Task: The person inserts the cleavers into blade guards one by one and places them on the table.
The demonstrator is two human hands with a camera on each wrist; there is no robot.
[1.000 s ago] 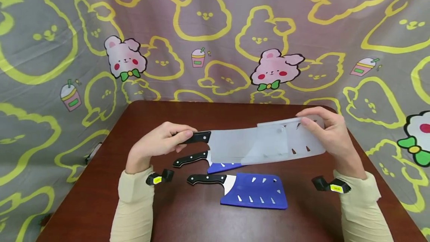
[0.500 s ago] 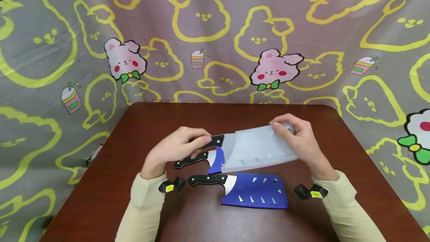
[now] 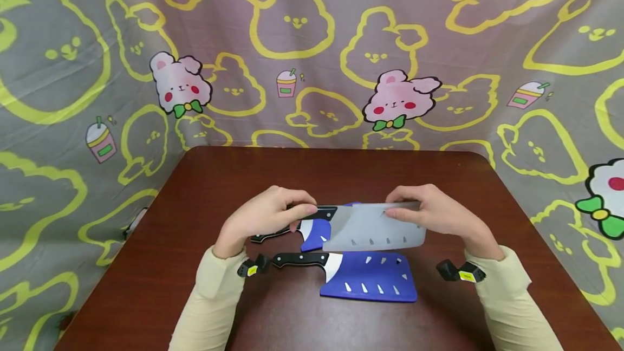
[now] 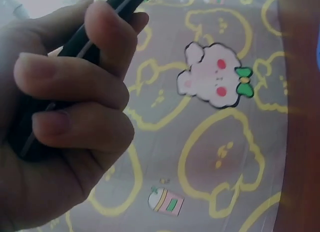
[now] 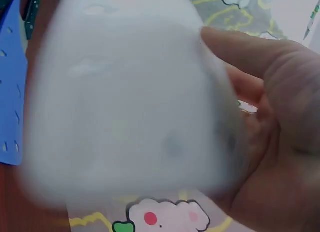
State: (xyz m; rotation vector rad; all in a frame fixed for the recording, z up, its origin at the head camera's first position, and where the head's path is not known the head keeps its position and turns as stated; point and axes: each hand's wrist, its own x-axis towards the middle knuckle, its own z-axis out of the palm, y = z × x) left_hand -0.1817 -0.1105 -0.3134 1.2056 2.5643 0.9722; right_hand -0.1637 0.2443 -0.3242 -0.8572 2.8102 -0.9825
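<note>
My left hand holds the black handle of a cleaver, its fingers curled round it in the left wrist view. Over that cleaver's blade sits a translucent white blade cover with small slots along its lower edge. My right hand pinches the cover by its upper right part, thumb on the near face. In the right wrist view the cover is blurred and fills the middle. Behind it, partly hidden, is a cleaver in a blue cover. Nearer lies another cleaver in a blue cover, handle leftward.
Everything is over a dark reddish-brown table with rounded far corners. A patterned cloth with yellow outlines and rabbits hangs behind it and on both sides. A small black device is strapped to each wrist.
The white cover has slid leftward along the blade, from its outer part to close by the handle. Both hands have come closer together and lower; the two blue-covered cleavers have stayed put.
</note>
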